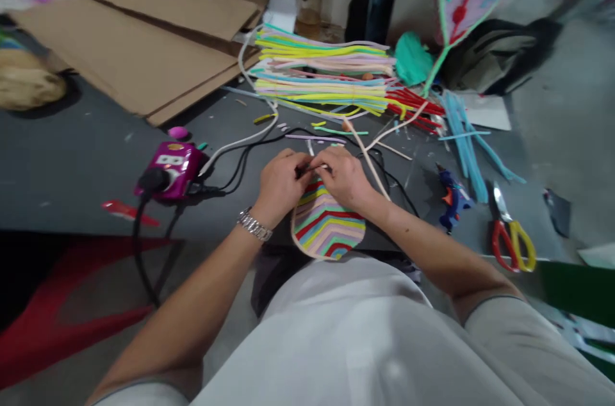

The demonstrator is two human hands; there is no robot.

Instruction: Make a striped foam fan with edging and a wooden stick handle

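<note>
Two hands at lower centre of the frame: we see the left hand (279, 187) and the right hand (343, 178) nearly closed, pinching a small dark item (303, 170) that they largely hide, so we cannot make out its form. Below them lies a striped pipe-cleaner panel (327, 225), its upper part covered by the hands. A blue glue gun (451, 196) sits at right.

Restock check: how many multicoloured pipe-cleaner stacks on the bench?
2. The rear stack lies nearer the wall, the front stack just before it, both on the grey bench beyond the left hand and right hand. Others may be hidden.
</note>
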